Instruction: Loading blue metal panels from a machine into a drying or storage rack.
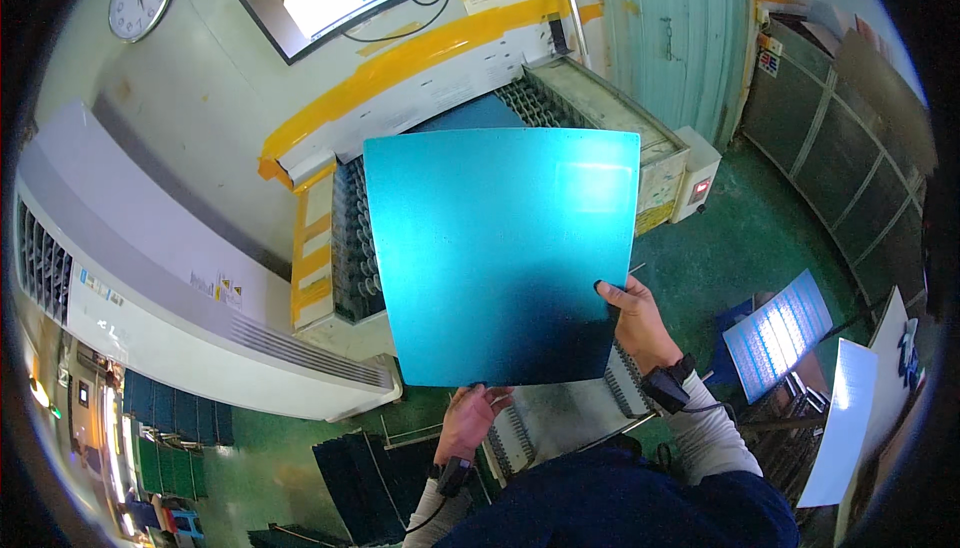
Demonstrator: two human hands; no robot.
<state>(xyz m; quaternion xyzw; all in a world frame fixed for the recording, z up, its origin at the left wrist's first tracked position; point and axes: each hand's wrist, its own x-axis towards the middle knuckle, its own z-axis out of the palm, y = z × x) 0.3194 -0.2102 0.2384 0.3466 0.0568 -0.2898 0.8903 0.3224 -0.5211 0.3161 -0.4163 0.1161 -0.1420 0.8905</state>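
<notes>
A shiny blue, nearly square sheet (500, 258) is held up in front of me, with light glaring off its upper right. My right hand (642, 326) is closed on its lower right edge, thumb across the front face and the other fingers behind. At the lower edge my left hand (472, 424) grips the sheet from below, its fingertips partly hidden. Beyond the sheet is a roller machine (352, 238) with rows of dark rollers. Another blue sheet (470, 114) lies on those rollers, mostly covered from view.
A metal slotted rack (565, 418) stands close before my body. To the right lean a reflective sheet (780, 333) and a pale panel (842, 423). A large white air conditioner (200, 288) fills the left. Dark racks (365, 483) stand on the green floor (260, 458).
</notes>
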